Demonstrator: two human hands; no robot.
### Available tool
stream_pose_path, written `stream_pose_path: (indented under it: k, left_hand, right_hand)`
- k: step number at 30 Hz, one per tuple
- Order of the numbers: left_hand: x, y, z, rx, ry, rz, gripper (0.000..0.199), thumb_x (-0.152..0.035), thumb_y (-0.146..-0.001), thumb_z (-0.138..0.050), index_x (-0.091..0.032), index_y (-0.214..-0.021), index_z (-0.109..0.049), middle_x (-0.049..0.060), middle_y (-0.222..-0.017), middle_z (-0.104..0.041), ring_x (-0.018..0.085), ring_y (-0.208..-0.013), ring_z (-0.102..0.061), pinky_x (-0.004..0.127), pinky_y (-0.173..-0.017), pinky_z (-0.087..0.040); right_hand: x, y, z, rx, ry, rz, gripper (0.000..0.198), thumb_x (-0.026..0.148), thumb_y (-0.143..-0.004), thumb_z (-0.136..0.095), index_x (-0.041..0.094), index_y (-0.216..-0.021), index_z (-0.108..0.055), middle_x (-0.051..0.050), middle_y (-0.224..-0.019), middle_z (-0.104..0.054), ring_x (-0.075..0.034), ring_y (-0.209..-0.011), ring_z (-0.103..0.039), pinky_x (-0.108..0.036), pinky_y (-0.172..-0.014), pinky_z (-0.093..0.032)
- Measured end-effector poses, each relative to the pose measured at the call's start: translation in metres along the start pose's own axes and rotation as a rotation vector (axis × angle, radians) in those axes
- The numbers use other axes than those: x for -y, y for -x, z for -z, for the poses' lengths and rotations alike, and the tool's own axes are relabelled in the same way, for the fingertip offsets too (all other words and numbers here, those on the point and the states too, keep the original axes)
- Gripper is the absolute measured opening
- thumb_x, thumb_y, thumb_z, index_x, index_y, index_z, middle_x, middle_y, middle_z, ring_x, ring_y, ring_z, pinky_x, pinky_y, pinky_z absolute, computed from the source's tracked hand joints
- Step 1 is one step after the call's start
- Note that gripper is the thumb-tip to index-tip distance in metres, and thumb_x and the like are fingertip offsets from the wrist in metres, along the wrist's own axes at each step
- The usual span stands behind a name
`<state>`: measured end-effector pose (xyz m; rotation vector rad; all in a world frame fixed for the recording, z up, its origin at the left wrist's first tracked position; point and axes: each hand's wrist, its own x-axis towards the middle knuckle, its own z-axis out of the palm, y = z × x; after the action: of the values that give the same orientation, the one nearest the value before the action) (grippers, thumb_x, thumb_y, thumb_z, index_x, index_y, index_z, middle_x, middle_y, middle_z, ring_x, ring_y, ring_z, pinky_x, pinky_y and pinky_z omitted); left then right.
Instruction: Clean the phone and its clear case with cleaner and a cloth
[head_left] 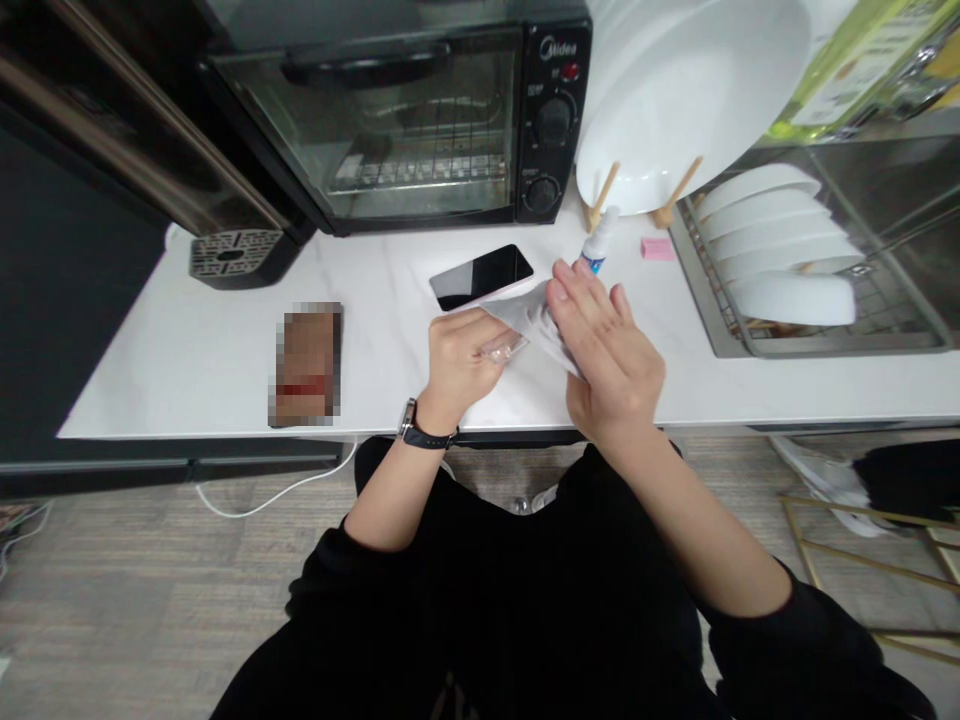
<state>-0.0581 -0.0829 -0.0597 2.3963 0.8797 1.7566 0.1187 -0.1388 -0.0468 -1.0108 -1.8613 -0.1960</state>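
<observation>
My left hand (463, 362), with a black-strapped watch on its wrist, is closed around a small clear, glossy thing (504, 348) whose kind I cannot make out. A thin grey cloth (525, 312) stretches from there to my right hand (611, 360). The right fingers press the cloth from above, and its folds hang below the palm. A dark-screened phone (484, 277) lies on the counter just behind my left hand. Beyond my right fingertips stands a small white spray bottle (598, 243) with a blue label, partly hidden.
A toaster oven (345, 222) stands at the back, beside a black machine with a drip tray (232, 255). A blurred-out rectangular item (306, 365) lies on the left. To the right are a pink slip (658, 249), a large white plate (675, 110) on wooden pegs and a sink rack (731, 290) with bowls.
</observation>
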Motion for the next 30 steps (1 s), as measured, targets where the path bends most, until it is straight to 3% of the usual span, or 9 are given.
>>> stream_pose_path:
  k: [5, 10, 14, 21, 25, 30]
  left_hand:
    - [0.006, 0.000, -0.004, -0.017, 0.044, -0.037, 0.054, -0.039, -0.107, -0.055, -0.022, -0.059, -0.038, -0.005, -0.052, -0.042, 0.010, -0.047, -0.035, 0.030, -0.046, -0.027]
    - [0.009, 0.001, -0.003, -0.027, 0.063, -0.076, 0.053, -0.035, -0.109, -0.052, -0.024, -0.061, -0.033, -0.005, -0.050, -0.044, 0.010, -0.046, -0.036, 0.031, -0.046, -0.032]
    - [0.007, 0.001, -0.001, -0.030, 0.031, -0.075, 0.052, -0.034, -0.105, -0.058, -0.023, -0.061, -0.033, -0.006, -0.050, -0.043, 0.009, -0.045, -0.038, 0.029, -0.047, -0.032]
    - [0.002, -0.001, -0.002, -0.002, 0.080, -0.048, 0.048, -0.029, -0.104, -0.055, -0.021, -0.061, -0.038, -0.006, -0.055, -0.037, 0.008, -0.049, -0.033, 0.027, -0.049, -0.024]
    - [0.001, -0.001, -0.001, 0.012, 0.083, -0.018, 0.048, -0.032, -0.106, -0.054, -0.021, -0.061, -0.039, -0.005, -0.056, -0.038, 0.008, -0.050, -0.035, 0.029, -0.050, -0.025]
    - [0.013, 0.009, -0.004, 0.050, 0.123, 0.027, 0.054, -0.041, -0.106, -0.057, -0.022, -0.059, -0.038, -0.004, -0.052, -0.044, 0.010, -0.047, -0.038, 0.032, -0.049, -0.030]
  right_hand:
    - [0.016, 0.006, -0.008, 0.036, 0.042, 0.047, 0.062, 0.016, -0.114, -0.028, 0.036, -0.172, -0.022, 0.004, -0.166, -0.054, -0.018, -0.158, -0.043, -0.044, -0.136, -0.034]
    - [0.032, 0.012, -0.014, 0.040, 0.027, 0.199, 0.059, 0.013, -0.113, -0.033, 0.016, -0.171, -0.027, -0.005, -0.159, -0.061, -0.013, -0.161, -0.036, -0.036, -0.137, -0.028]
    - [0.025, 0.010, -0.012, 0.055, 0.057, 0.193, 0.061, 0.014, -0.113, -0.038, 0.022, -0.172, -0.026, -0.003, -0.160, -0.060, -0.013, -0.159, -0.042, -0.036, -0.137, -0.029]
    - [0.007, 0.003, -0.002, -0.026, 0.035, 0.007, 0.061, 0.017, -0.114, -0.023, 0.042, -0.170, -0.028, 0.007, -0.166, -0.055, -0.021, -0.154, -0.049, -0.044, -0.132, -0.039]
    - [0.015, 0.004, 0.000, 0.021, 0.055, -0.021, 0.064, 0.013, -0.114, -0.023, 0.037, -0.173, -0.020, 0.004, -0.167, -0.054, -0.020, -0.156, -0.046, -0.041, -0.134, -0.036]
    - [0.035, 0.012, -0.006, 0.144, 0.093, 0.097, 0.067, 0.011, -0.112, -0.029, 0.027, -0.175, -0.010, 0.002, -0.166, -0.053, -0.015, -0.162, -0.035, -0.041, -0.138, -0.027]
